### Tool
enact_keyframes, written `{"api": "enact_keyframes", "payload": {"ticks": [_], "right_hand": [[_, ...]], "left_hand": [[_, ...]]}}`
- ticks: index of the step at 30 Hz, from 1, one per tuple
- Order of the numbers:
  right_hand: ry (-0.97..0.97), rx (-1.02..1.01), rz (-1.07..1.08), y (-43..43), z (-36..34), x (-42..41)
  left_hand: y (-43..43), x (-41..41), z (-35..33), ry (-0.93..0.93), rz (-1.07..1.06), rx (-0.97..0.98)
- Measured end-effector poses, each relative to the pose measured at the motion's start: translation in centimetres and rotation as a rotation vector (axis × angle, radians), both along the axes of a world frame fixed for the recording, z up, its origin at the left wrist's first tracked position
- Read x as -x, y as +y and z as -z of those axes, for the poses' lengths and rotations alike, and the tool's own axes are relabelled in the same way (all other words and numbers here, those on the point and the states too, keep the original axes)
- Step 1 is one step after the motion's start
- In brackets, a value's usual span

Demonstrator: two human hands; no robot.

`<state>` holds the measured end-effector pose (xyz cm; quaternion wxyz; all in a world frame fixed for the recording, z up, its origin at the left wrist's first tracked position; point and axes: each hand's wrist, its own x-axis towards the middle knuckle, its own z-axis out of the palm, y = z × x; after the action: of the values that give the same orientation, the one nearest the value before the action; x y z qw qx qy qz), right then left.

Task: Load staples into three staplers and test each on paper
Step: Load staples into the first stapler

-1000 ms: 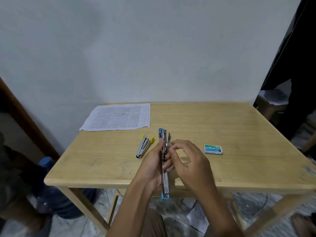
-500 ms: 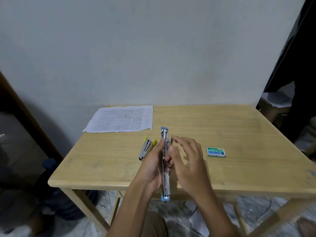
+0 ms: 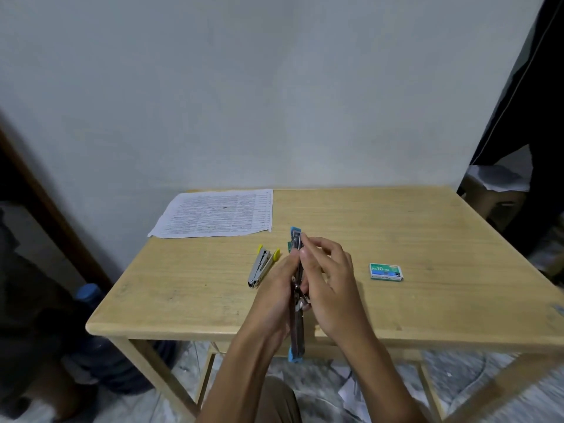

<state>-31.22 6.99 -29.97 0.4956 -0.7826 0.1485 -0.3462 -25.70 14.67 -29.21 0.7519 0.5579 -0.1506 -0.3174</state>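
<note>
So right now the blue stapler point(image 3: 296, 300) is swung fully open, one long line running from mid-frame down past the near edge of the counter point(image 3: 427, 227). Left hand point(image 3: 274, 294) has its grip wrapped around the middle of it from the left. Right hand point(image 3: 328, 282) is up against the far half, thumb and forefinger pinched together near the top end, looks like they're on the metal rail, but whether there's a strip of staples between them is too small to tell.

My read: this is the loading step for this stapler, staples going into or just seated in the channel. Next move would be folding the top back down until it closes, then carrying it over to the paper point(image 3: 215, 213) in the upper left of the counter to test it.

Yellow stapler point(image 3: 262, 267) lies just left of the hands, staple box point(image 3: 386, 272) sits off to the right. A bit of green point(image 3: 288, 246) pokes out behind the hands, could be the third stapler, can't say.
</note>
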Motion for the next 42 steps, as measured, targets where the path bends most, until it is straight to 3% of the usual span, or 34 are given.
{"api": "enact_keyframes", "payload": {"ticks": [10, 17, 21, 23, 26, 29, 31, 34, 37, 40, 42], "right_hand": [[0.025, -0.228, -0.135, 0.3, -0.3, 0.2], [0.183, 0.292, -0.041, 0.2, 1.2, 1.1], [0.17, 0.322, -0.037, 0.4, 1.2, 1.2], [0.077, 0.081, -0.048, 0.8, 1.0, 0.8], [-0.101, -0.63, -0.031, 1.2, 1.1, -0.2], [-0.141, -1.324, -0.091, 1.1, 1.1, -1.0], [-0.113, -1.609, -0.135, 1.2, 0.8, -1.5], [-0.085, -1.741, -0.132, 1.6, 0.5, -2.0], [-0.139, -1.788, -0.091, 1.4, 0.9, -2.3], [-0.331, -1.795, -0.119, 0.6, 1.0, -2.2], [-0.427, -1.683, -0.078, -0.4, 0.9, -2.0]], "left_hand": [[0.8, -1.0, 0.9, -0.128, 0.01, -0.061], [1.1, -0.9, 0.0, 0.039, 0.008, -0.036], [1.2, -0.9, 0.0, 0.072, 0.012, -0.027], [1.1, -1.0, 0.1, 0.082, 0.007, -0.019], [0.9, -1.1, -0.1, -0.025, -0.055, -0.134], [1.0, -1.2, 0.1, -0.617, -0.142, -0.544], [0.9, -1.3, 0.4, -0.918, -0.088, -0.739], [0.7, -1.2, 0.4, -1.032, -0.049, -0.856], [0.9, -1.2, -0.1, -0.994, -0.111, -0.727], [0.8, -1.3, -0.2, -0.642, -0.131, -0.48], [0.8, -1.4, 0.2, -0.373, -0.13, -0.392]]}}
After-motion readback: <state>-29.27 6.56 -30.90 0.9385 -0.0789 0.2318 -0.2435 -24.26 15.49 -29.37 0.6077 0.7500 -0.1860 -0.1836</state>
